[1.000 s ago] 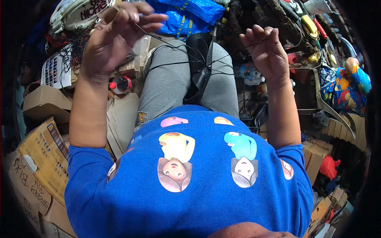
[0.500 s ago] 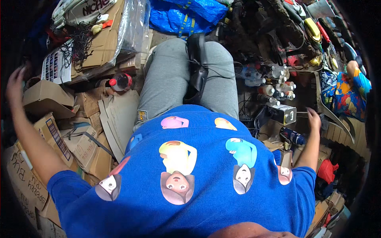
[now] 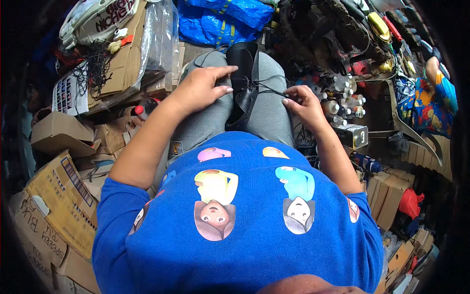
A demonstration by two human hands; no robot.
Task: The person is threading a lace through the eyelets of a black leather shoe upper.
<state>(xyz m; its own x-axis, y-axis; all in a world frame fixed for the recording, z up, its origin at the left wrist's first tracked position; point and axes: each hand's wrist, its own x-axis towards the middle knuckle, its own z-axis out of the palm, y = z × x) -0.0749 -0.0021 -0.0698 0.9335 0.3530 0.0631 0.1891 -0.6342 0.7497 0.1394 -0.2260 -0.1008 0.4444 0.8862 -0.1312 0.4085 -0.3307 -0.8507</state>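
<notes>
A black leather shoe (image 3: 243, 100) rests upright between my thighs, its toe or heel end hard to make out. From its middle a thin black shoelace (image 3: 268, 90) runs to the right. My right hand (image 3: 307, 105) pinches that lace between thumb and fingertips over my right thigh. On the other side, my left hand (image 3: 201, 89) lies over my left thigh, with index finger and thumb stretched apart beside the shoe. The index fingertip reaches the shoe's edge. Another stretch of lace loops over my left knee.
Cardboard boxes (image 3: 63, 191) crowd my left, beside a red-capped bottle (image 3: 145, 109). A blue tarp bag (image 3: 220, 22) lies ahead. Small bottles (image 3: 348, 100) and a small box (image 3: 353, 135) stand at right. A person's colourful sleeve (image 3: 443, 100) shows at far right.
Both hands have swung in from wide at the sides to the shoe. The right hand has taken hold of the lace, which is now drawn out to the right.
</notes>
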